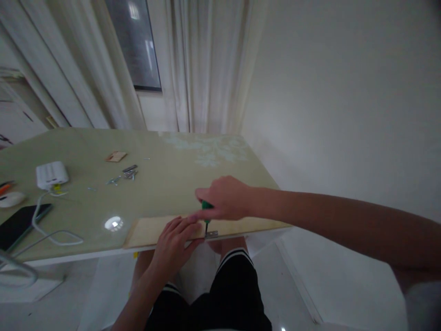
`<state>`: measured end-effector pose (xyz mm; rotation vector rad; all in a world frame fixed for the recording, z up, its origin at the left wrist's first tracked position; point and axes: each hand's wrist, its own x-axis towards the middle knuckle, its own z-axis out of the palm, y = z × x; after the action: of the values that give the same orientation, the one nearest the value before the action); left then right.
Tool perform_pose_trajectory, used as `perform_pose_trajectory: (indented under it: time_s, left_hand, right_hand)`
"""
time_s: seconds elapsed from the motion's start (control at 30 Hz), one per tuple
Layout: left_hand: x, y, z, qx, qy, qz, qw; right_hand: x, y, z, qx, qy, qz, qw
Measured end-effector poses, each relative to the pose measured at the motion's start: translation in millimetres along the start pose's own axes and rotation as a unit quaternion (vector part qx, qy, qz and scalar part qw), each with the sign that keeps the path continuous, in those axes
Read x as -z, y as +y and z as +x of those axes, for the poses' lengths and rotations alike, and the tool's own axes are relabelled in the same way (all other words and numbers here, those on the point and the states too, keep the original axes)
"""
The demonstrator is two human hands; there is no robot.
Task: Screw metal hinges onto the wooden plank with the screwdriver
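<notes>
A long pale wooden board (146, 229) lies along the near edge of the table. My left hand (175, 241) grips the board at its front edge, with fingers on top and the thumb low at the edge. Wrapped around the green handle of a screwdriver (207, 205) is my right hand (227, 198). The screwdriver stands nearly upright, its tip down at a small metal hinge (212, 234) on the board's front edge. Whether a screw sits under the tip is too small to tell. The fingers of both hands come close together near the handle.
Loose screws (113, 180), metal hinges (130, 170) and a small wooden piece (116, 156) lie on the green table (165, 184). To the left are a white power bank (51, 174), its cable (36, 214) and a phone (22, 227). A white wall (344, 115) stands at right.
</notes>
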<state>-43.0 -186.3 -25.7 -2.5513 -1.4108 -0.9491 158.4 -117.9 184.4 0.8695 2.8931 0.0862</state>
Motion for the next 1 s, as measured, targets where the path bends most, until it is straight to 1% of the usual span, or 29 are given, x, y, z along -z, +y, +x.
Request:
perform_pose_trajectory:
  time_s: [0.03, 0.07, 0.1, 0.13, 0.17, 0.2, 0.23, 0.27, 0.3, 0.33, 0.37, 0.4, 0.43, 0.5, 0.53, 0.57, 0.6, 0.63, 0.67, 0.7, 0.73, 0.8, 0.83, 0.87, 0.9, 0.93, 1.0]
  left_hand:
    - [-0.3, -0.4, 0.1, 0.001, -0.005, -0.002, 1.000]
    - [-0.5, -0.8, 0.1, -0.001, -0.007, -0.004, 1.000]
    - [-0.6, -1.2, 0.1, -0.003, -0.008, -0.007, 1.000]
    - [-0.8, -1.5, 0.0, -0.004, -0.008, -0.008, 1.000]
    - [-1.0, -1.8, -0.3, -0.006, -0.008, -0.008, 1.000]
    - [-1.5, -2.0, -0.7, -0.008, -0.009, -0.007, 1.000]
    - [-2.0, -2.1, -1.2, -0.008, -0.008, -0.005, 1.000]
    - [-2.7, -2.1, -1.8, -0.008, -0.003, 0.000, 1.000]
    - [-3.3, -2.0, -2.5, -0.007, 0.008, 0.007, 1.000]
    - [-3.9, -1.9, -3.0, -0.002, 0.016, 0.014, 1.000]
    - [-4.2, -1.7, -3.4, 0.003, 0.020, 0.019, 1.000]
    - [-4.4, -1.5, -3.5, 0.006, 0.018, 0.023, 1.000]
    - [-4.3, -1.4, -3.5, 0.006, 0.012, 0.022, 1.000]
    - [-3.7, -1.5, -2.9, 0.000, -0.010, 0.016, 1.000]
    - [-3.4, -1.7, -2.5, -0.004, -0.017, 0.013, 1.000]
    - [-3.0, -1.8, -2.1, -0.007, -0.019, 0.012, 1.000]
    - [-2.5, -1.9, -1.8, -0.007, -0.020, 0.011, 1.000]
    - [-2.1, -1.8, -1.5, -0.005, -0.020, 0.011, 1.000]
    - [-1.7, -1.5, -1.3, -0.004, -0.021, 0.010, 1.000]
    - [-1.2, -1.1, -1.2, -0.003, -0.021, 0.009, 1.000]
    - [-0.7, -0.5, -1.0, -0.001, -0.021, 0.008, 1.000]
    - [0.1, 0.6, -0.9, 0.003, -0.018, 0.009, 1.000]
    - [0.4, 1.0, -0.9, 0.006, -0.016, 0.010, 1.000]
    - [0.5, 1.2, -0.9, 0.008, -0.014, 0.011, 1.000]
    - [0.4, 1.2, -1.0, 0.009, -0.011, 0.011, 1.000]
    - [0.3, 1.0, -1.0, 0.008, -0.010, 0.009, 1.000]
    - [0.1, 0.5, -1.0, 0.002, -0.012, 0.002, 1.000]
  right_hand:
    - [-2.0, 6.8, 3.5, -0.078, 0.002, 0.012, 0.997]
    - [-3.7, 12.6, 6.2, -0.130, 0.004, 0.018, 0.991]
    - [-4.6, 16.5, 7.9, -0.156, 0.005, 0.019, 0.988]
    - [-4.7, 17.8, 8.2, -0.160, 0.005, 0.013, 0.987]
    - [-3.9, 16.2, 7.2, -0.141, 0.005, 0.005, 0.990]
    - [-2.1, 11.8, 5.1, -0.098, 0.006, -0.005, 0.995]
    - [0.4, 5.3, 2.3, -0.032, 0.007, -0.014, 0.999]
    - [3.3, -2.2, -0.9, 0.049, 0.008, -0.020, 0.999]
    - [6.2, -9.7, -3.8, 0.131, 0.010, -0.022, 0.991]
    - [8.7, -15.9, -6.0, 0.193, 0.012, -0.021, 0.981]
    - [10.5, -19.7, -7.2, 0.221, 0.011, -0.017, 0.975]
    - [11.4, -20.5, -7.1, 0.206, 0.010, -0.012, 0.978]
    - [11.1, -17.9, -5.9, 0.154, 0.006, -0.009, 0.988]
    - [7.6, -4.4, -0.9, -0.009, -0.004, -0.006, 1.000]
    - [4.9, 4.4, 2.0, -0.086, -0.008, -0.005, 0.996]
    - [2.0, 13.1, 4.6, -0.136, -0.016, 0.002, 0.991]
    - [-0.5, 20.2, 6.2, -0.164, -0.022, 0.010, 0.986]
    - [-2.4, 24.8, 6.6, -0.166, -0.024, 0.018, 0.986]
    - [-3.4, 26.3, 5.6, -0.139, -0.021, 0.030, 0.990]
    - [-3.5, 24.7, 3.2, -0.086, -0.015, 0.040, 0.995]
    - [-2.6, 20.4, -0.3, -0.017, -0.006, 0.045, 0.999]
    - [0.9, 7.1, -9.2, 0.112, 0.005, 0.038, 0.993]
    - [3.0, 0.3, -13.4, 0.149, 0.005, 0.027, 0.988]
    - [4.8, -5.3, -16.7, 0.158, 0.004, 0.014, 0.987]
    - [6.1, -8.8, -18.7, 0.137, 0.002, 0.004, 0.991]
    - [6.7, -10.2, -19.2, 0.094, -0.001, -0.001, 0.996]
    - [5.3, -6.8, -16.1, -0.023, -0.006, -0.002, 1.000]
